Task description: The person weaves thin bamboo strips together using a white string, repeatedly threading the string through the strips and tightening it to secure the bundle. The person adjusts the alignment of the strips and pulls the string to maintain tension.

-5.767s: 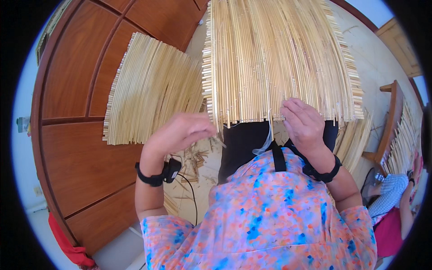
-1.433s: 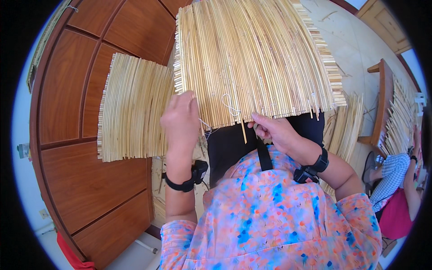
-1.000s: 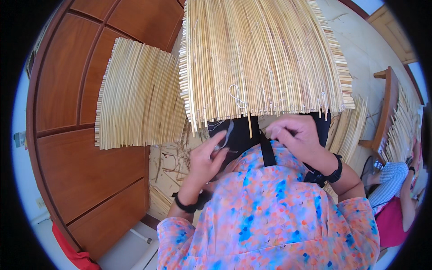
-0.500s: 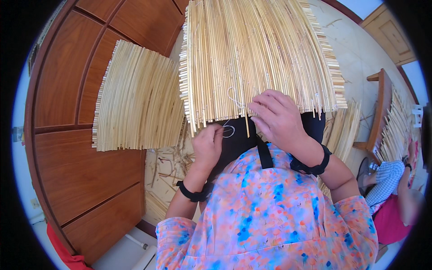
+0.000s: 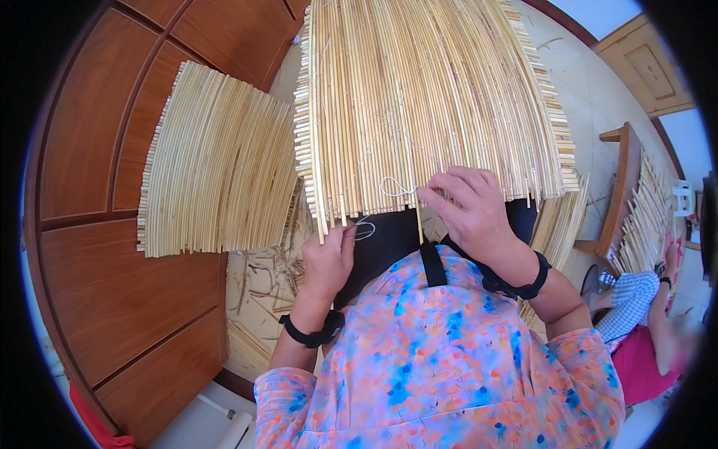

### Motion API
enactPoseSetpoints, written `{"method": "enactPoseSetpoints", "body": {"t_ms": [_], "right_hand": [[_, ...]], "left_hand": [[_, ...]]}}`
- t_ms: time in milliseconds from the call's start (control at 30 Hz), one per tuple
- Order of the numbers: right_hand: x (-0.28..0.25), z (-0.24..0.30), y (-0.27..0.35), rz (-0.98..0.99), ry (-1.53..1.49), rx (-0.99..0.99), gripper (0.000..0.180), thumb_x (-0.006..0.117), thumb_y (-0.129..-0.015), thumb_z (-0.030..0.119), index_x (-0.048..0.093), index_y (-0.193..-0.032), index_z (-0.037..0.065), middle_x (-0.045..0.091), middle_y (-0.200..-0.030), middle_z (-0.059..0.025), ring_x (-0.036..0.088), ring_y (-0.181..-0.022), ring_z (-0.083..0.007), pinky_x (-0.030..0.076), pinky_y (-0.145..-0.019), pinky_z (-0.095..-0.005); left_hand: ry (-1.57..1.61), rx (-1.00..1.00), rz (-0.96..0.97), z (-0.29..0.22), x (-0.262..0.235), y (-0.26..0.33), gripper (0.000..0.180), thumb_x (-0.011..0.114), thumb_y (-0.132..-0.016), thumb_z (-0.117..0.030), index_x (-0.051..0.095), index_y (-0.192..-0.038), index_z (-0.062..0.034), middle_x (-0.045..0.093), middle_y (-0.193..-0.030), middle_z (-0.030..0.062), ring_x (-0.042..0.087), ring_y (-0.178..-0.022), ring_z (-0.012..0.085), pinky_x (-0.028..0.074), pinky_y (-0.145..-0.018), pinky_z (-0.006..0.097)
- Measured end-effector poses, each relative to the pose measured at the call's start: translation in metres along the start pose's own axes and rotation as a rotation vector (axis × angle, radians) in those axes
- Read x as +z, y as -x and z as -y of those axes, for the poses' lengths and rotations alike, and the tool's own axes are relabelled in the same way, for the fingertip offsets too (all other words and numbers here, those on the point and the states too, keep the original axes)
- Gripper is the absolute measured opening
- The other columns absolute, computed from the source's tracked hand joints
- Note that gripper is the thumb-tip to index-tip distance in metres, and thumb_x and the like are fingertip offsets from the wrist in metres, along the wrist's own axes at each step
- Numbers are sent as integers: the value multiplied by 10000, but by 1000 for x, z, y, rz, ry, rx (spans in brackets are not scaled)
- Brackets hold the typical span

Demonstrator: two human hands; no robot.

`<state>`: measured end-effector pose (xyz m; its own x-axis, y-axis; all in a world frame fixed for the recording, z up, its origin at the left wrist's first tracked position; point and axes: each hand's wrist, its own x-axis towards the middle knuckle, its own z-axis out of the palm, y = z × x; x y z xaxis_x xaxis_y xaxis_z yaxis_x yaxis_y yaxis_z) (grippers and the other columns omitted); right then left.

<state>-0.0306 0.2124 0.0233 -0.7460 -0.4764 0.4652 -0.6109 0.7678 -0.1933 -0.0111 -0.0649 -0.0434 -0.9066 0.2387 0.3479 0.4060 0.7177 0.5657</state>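
Note:
A large mat of straw-coloured reeds (image 5: pixel 426 97), laid side by side, stretches away in front of me, its near edge over my lap. At that edge, my right hand (image 5: pixel 470 209) pinches a thin white string (image 5: pixel 397 187), which curls in a loose loop over the reeds. One reed (image 5: pixel 419 224) sticks out toward me below the right fingertips. My left hand (image 5: pixel 327 260) is closed at the mat's near left corner, beside protruding reed ends. Another loop of the string stands out from its fingers, whose tips are partly hidden.
A smaller reed mat (image 5: pixel 217 165) leans against a brown wooden panel (image 5: pixel 134 284) at left. Reed scraps (image 5: pixel 258 280) litter the floor below it. To the right are loose reeds (image 5: pixel 561 224), a wooden bench (image 5: pixel 624 194) with more reeds, and another person (image 5: pixel 643 314).
My left hand has shifted slightly left along the mat's edge, with the string loop beside it. The right hand keeps its place on the mat. The whole view has tilted a little.

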Motion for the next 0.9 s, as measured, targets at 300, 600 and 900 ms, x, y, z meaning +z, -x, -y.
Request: {"method": "enactPoseSetpoints", "body": {"t_ms": [300,600,900], "right_hand": [[-6,-4,-8,68,-24,-10,326,657,-810,133,708,-1133,131,630,-1065,-35,604,-1046,-250,454,-853,-388],[-16,-1,-29,212,-60,57,375,673,-796,123,692,-1170,132,600,-1023,-42,594,-967,-243,479,-797,-398],[-20,-1,-32,263,-62,70,489,699,-757,83,687,-1245,116,600,-1059,-73,595,-981,-268,491,-813,-404]], "left_hand": [[72,69,14,3,5,-3,93,758,-849,-44,690,-912,-39,691,-809,159,677,-692,372,549,-606,451],[116,71,41,7,11,2,106,753,-842,-22,676,-914,-37,687,-799,144,681,-684,362,558,-611,442],[107,44,77,18,12,14,132,732,-867,-12,671,-978,-49,701,-860,123,688,-741,313,539,-627,400]]}}
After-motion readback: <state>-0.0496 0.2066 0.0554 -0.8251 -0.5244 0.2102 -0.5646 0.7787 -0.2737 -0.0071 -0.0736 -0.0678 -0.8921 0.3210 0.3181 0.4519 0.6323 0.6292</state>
